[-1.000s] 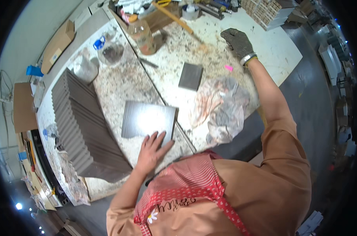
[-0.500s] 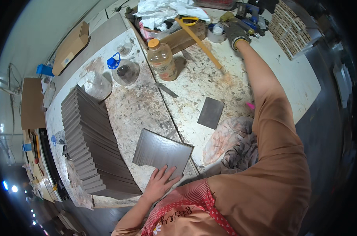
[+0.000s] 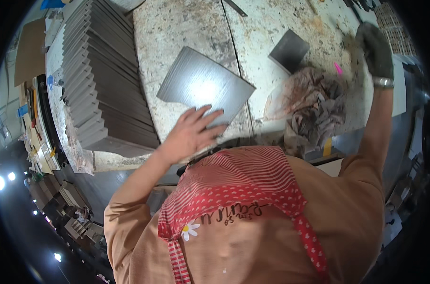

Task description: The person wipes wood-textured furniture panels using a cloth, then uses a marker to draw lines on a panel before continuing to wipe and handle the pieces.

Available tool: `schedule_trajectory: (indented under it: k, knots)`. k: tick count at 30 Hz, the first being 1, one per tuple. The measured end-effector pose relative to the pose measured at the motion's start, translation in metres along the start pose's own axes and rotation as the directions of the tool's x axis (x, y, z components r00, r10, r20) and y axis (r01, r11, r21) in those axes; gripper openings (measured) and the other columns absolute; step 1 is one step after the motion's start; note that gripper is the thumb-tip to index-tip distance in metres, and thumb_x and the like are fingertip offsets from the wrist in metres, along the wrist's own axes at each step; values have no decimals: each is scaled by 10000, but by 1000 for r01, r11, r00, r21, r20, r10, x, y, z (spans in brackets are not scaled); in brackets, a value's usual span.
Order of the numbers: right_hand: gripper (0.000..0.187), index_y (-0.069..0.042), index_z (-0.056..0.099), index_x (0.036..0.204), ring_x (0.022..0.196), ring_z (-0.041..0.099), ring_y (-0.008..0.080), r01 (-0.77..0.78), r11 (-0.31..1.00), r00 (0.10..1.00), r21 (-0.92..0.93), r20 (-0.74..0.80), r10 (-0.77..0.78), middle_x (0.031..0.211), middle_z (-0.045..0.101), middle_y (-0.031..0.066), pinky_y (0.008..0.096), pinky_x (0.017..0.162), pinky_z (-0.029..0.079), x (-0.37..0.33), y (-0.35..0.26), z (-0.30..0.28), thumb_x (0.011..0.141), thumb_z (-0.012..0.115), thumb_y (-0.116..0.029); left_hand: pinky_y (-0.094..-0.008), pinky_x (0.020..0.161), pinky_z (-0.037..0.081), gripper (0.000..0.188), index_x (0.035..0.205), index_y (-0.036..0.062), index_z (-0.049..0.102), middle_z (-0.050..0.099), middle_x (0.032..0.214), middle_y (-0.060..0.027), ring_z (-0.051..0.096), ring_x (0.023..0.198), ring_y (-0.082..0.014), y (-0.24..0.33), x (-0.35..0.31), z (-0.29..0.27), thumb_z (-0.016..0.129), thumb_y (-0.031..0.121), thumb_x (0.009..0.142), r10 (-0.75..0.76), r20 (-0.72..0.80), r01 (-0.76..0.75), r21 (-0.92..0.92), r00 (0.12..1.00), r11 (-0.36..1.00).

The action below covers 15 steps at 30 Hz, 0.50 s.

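A grey, brushed-looking flat tile (image 3: 200,71) with one jagged edge lies on the work table. My bare left hand (image 3: 192,132) rests at its near edge, fingers spread and touching the surface. My right hand (image 3: 376,52), in a dark glove, is at the far right of the table. Its fingers look curled, and a thin dark shape shows beside them; what it holds is not clear. Between the hands lies a small dark rectangular plate (image 3: 289,51). Closer to me is a crumpled, stained rag (image 3: 316,104).
A long row of grey ridged tiles (image 3: 117,90) stands on edge along the left side. A dark flat blade (image 3: 235,7) lies at the top, and a small pink piece (image 3: 338,68) beside the rag. A woven basket-like block (image 3: 398,31) stands at the upper right.
My right hand has drawn back toward me from the cluster of tools at the far right. The view has tilted down, so the bottles and box have left it. My left hand remains on the tile.
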State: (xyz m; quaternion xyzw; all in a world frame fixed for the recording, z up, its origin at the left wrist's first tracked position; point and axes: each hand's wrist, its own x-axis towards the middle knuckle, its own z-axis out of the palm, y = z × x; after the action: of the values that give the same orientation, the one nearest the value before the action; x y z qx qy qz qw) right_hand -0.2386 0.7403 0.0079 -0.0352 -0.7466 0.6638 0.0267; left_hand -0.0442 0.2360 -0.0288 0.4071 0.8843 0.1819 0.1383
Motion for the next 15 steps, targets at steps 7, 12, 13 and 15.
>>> schedule_trajectory:
  k: [7,12,13,15]
  knots:
    - [98,-46,599,958,671,553,86,-98,980,989,-175,94,116,766,595,11,232,620,468,-218,0,171,861,601,-30,-541,1098,259,478,1347,214,508,414,1455,-81,362,1340,-343,-59,80,5,486,472,946,-66,-396,190,281,916,941]
    - [104,-39,587,929,677,600,143,-2,996,983,-89,-183,-15,743,594,53,282,649,492,-301,36,230,855,628,-99,-527,1073,279,457,1324,198,528,465,1417,-51,409,1300,-303,-55,77,20,520,433,933,85,-339,-2,238,937,971]
    - [120,-40,588,929,683,610,179,70,934,976,-352,-167,-136,749,596,75,300,659,495,-309,36,238,847,629,-118,-521,1066,287,451,1315,195,533,477,1403,-47,425,1284,-291,-49,73,22,525,428,929,101,-335,-17,245,937,969]
    - [146,-45,594,940,725,622,271,-31,827,976,-561,-197,-97,809,607,116,343,680,497,-321,33,258,844,624,-151,-512,1063,289,436,1296,191,546,496,1378,-37,448,1260,-269,-38,63,25,537,416,922,126,-316,-50,240,940,970]
